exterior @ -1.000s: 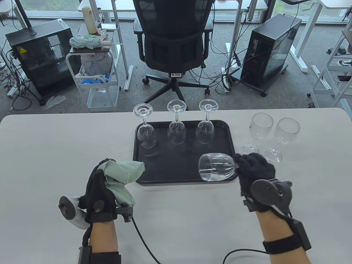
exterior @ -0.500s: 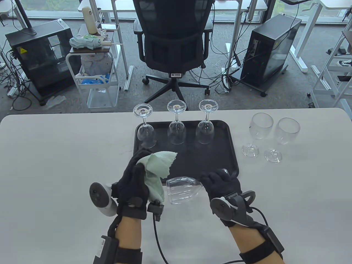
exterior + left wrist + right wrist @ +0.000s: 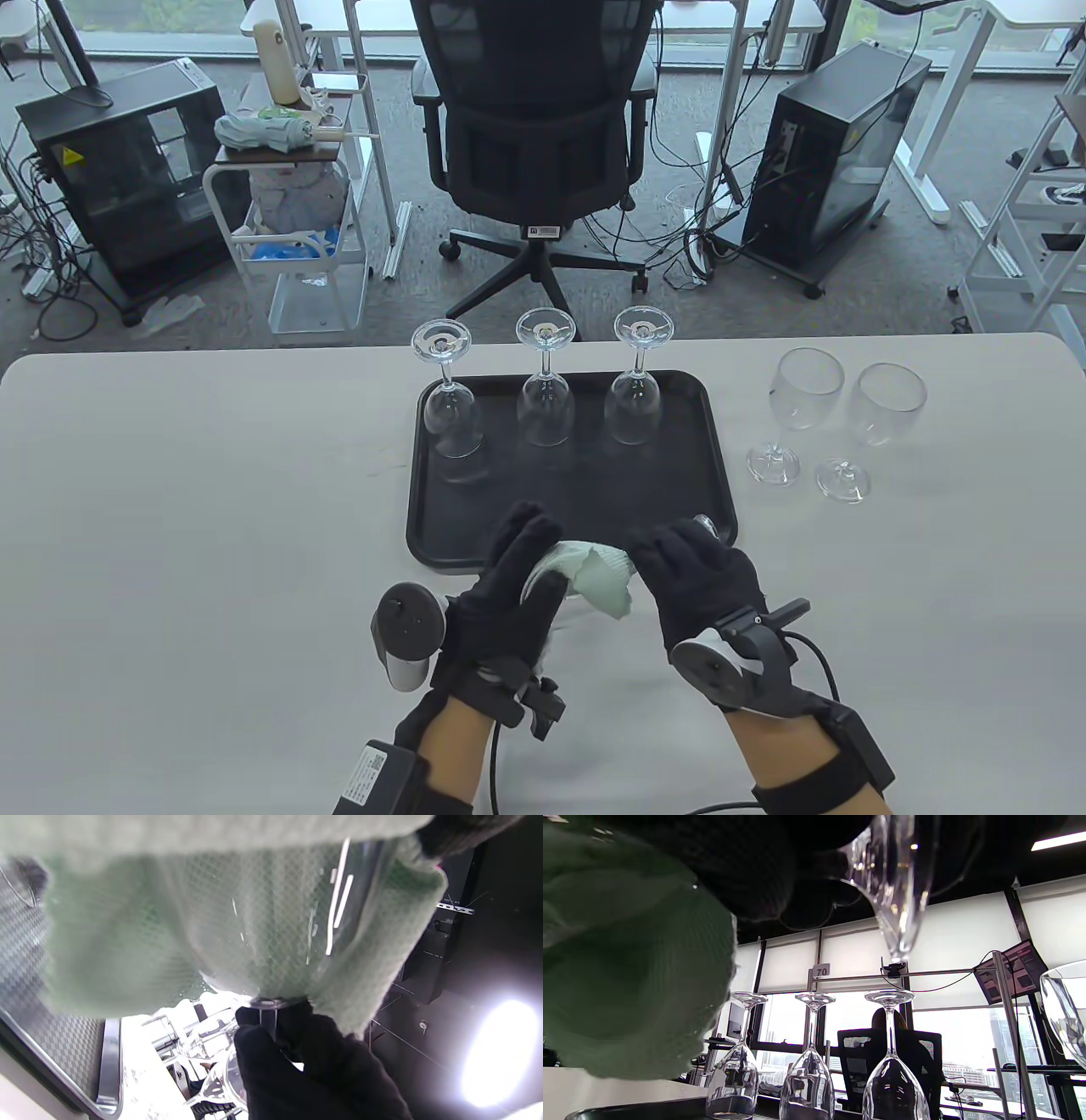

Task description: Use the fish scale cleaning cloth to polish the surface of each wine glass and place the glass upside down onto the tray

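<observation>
Nearest the person, both gloved hands meet just in front of the tray's near edge. The left hand (image 3: pixel 509 594) has its fingers curled over the green fish scale cleaning cloth (image 3: pixel 598 577), wrapping it round the bowl of a wine glass (image 3: pixel 271 942); in the left wrist view the cloth's scale weave shows through the clear bowl, which it covers on nearly every side. The right hand (image 3: pixel 700 586) closes its grip on the stem of that glass, fingers curled about it right below the bowl, and the glass's foot (image 3: pixel 704 525) peeks out beyond the knuckles over the tray's near right corner. The glass is held above the counter (image 3: pixel 170 509), lying roughly sideways between the two hands.

Beyond the hands lies the black tray (image 3: pixel 585 509). Along its far side three wine glasses stand upside down in a row, rims on the tray and feet up: the left inverted glass (image 3: pixel 450 399), the middle inverted glass (image 3: pixel 545 390) and the right inverted glass (image 3: pixel 636 386).

To the right of the tray, on the bare counter, two upright wine glasses stand close together: the nearer-to-tray upright glass (image 3: pixel 797 407) and the outer upright glass (image 3: pixel 874 420).

Past the counter's far edge stands a black office chair (image 3: pixel 534 127).
</observation>
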Demonstrator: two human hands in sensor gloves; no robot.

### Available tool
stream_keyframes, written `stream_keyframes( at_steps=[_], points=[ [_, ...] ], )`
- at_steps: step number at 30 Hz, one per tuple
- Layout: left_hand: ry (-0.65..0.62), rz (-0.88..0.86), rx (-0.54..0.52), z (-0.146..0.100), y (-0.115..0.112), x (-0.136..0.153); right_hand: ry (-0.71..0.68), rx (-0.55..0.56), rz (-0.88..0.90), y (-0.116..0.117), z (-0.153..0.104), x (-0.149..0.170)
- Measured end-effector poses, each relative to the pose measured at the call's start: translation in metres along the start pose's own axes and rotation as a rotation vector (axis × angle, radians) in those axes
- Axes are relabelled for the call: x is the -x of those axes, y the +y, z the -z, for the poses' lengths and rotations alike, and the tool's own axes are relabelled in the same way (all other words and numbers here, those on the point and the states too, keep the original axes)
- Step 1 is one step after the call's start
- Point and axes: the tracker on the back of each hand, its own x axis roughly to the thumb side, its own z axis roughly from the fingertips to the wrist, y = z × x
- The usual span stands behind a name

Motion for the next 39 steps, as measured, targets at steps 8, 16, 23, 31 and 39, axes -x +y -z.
stream_keyframes(
  at_steps=[8, 16, 23, 31, 39],
  points=[
    [-0.028, 0.018, -0.147, -0.002, 0.018, -0.015, -0.065, 0.105, 0.224, -0.009, -0.006, 0.015],
    [0.013, -0.170, -0.067, 0.002, 0.025, -0.004, 0.233, -0.007, 1.021, 0.027, -0.013, 0.065],
    [-0.113, -0.055, -0.099, -0.002, 0.008, -0.015, 0.440, -0.098, 1.235, 0.034, -0.011, 0.070],
    [-0.024, 0.023, -0.094, -0.004, 0.015, -0.013, 0.164, -0.085, 0.864, 0.019, -0.014, 0.068],
    [-0.093, -0.035, -0.086, -0.004, 0.014, -0.016, 0.314, -0.017, 1.058, 0.022, -0.014, 0.066]
  ],
)
